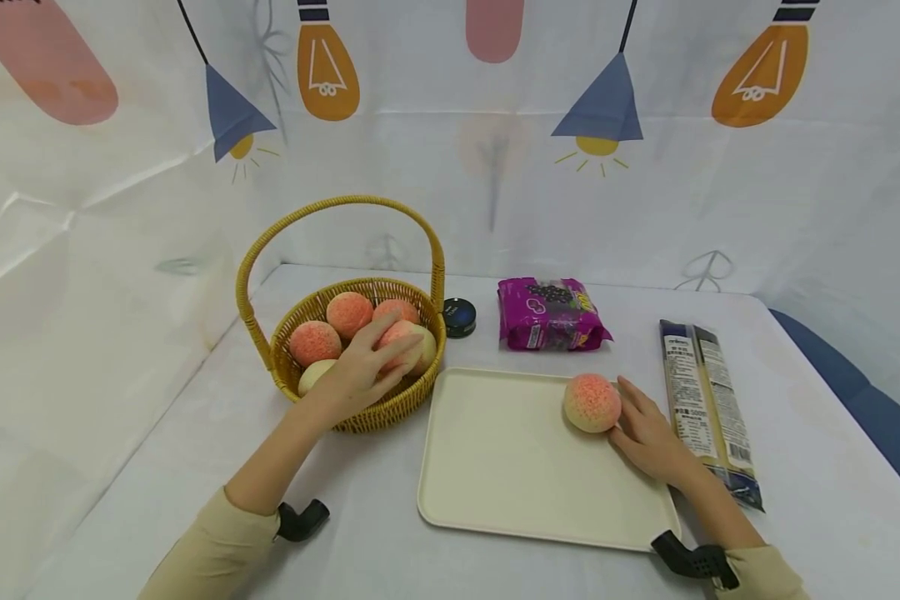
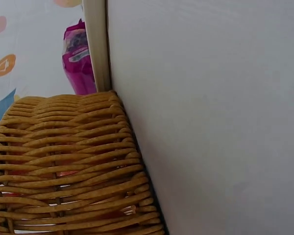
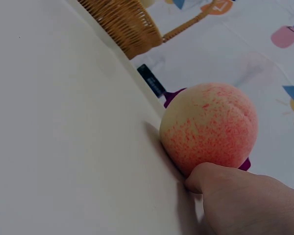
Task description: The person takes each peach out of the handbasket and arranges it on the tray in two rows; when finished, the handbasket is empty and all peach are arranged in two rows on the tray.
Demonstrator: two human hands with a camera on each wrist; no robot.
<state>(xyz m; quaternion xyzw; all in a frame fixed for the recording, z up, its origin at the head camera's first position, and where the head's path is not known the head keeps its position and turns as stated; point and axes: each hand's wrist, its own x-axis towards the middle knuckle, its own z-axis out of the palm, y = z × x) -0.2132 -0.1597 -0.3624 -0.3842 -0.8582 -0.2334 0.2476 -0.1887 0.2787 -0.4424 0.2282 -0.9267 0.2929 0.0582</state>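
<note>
A yellow wicker basket [image 1: 382, 414] holds several peaches, among them a red one [image 1: 349, 313]. My left hand [image 1: 356, 375] reaches over its near rim and grips a pink peach [image 1: 399, 335] inside, with fingers spread over the fruit. In the left wrist view the woven basket wall [image 2: 68, 161] hides most of the hand's work. On a cream tray [image 1: 525, 475], another peach [image 1: 592, 403] sits near the far right corner. My right hand [image 1: 648, 437] lies at its right side, fingers fairly straight. The right wrist view shows the thumb [image 3: 201, 178] touching the peach low down.
Behind the tray lies a purple snack packet [image 1: 547, 315], with a small round dark tin [image 1: 459, 317] between it and the basket. A long clear-and-blue packet [image 1: 708, 408] lies right of the tray, close to my right forearm. The basket's tall handle [image 1: 345, 201] arches up.
</note>
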